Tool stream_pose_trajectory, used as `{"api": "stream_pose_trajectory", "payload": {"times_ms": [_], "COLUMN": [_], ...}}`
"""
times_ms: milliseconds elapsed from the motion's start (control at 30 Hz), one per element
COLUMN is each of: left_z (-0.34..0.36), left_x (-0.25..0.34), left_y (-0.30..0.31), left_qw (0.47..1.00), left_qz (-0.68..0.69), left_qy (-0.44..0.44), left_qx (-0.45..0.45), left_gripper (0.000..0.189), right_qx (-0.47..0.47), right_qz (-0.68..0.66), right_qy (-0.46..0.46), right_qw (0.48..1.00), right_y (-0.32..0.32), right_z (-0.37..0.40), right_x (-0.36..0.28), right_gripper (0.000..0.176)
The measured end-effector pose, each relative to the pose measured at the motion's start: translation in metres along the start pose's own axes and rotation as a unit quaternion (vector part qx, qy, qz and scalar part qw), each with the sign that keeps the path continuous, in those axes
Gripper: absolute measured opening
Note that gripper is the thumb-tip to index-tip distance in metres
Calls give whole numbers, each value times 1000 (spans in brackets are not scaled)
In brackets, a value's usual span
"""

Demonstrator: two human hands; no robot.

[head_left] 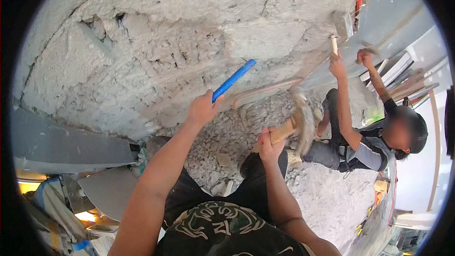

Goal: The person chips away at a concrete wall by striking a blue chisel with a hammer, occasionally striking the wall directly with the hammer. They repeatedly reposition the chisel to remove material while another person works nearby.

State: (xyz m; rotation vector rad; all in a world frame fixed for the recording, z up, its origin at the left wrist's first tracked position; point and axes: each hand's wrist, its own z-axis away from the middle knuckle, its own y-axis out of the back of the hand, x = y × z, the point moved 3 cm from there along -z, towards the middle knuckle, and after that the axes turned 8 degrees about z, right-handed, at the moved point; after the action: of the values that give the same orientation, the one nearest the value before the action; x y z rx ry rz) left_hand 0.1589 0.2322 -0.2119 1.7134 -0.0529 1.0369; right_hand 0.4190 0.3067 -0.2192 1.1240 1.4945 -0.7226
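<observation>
Left hand (204, 107) clasped a blue rod (233, 81); right hand (271, 147) gripped a hammer (303, 121).
Near the frame's center, the rod slanted toward the rough wall (156, 42); the hammer, its head blurred, was right of center, near another person (365, 142).

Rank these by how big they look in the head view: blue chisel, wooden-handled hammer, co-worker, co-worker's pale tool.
1. Co-worker, clearly largest
2. Wooden-handled hammer, though its head is blurred
3. Blue chisel
4. Co-worker's pale tool

rubble (208, 147) below wall (189, 33); co-worker (367, 154) right, planks (408, 86) seemingly beyond
</observation>
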Motion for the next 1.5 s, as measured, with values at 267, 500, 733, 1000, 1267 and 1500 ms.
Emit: {"api": "stream_pose_trajectory", "payload": {"times_ms": [267,500,733,1000,1267,1500], "left_z": [-2,-1,-3,-1,-3,-2], "left_x": [2,3,5,8,11,19], "left_y": [10,10,16,16,18,20], "left_qw": [999,996,998,998,1000,999], "left_qz": [-53,-89,-43,-59,-23,-26], "left_qy": [1,-14,-34,-12,18,43], "left_qx": [1,18,23,24,4,-14], "left_gripper": [55,51,50,49,53,54], "right_qx": [52,-12,47,112,-26,29], "right_qz": [-221,-27,-154,-197,123,-384], "right_qy": [199,-198,24,234,-31,151], "right_qw": [953,980,987,946,992,910], "right_y": [-56,-84,-21,-54,-50,-48], "right_z": [-48,-57,-60,-66,-56,-68], "right_x": [-20,86,20,-31,22,-51], "right_gripper": [15,17,19,6,22,8]}}
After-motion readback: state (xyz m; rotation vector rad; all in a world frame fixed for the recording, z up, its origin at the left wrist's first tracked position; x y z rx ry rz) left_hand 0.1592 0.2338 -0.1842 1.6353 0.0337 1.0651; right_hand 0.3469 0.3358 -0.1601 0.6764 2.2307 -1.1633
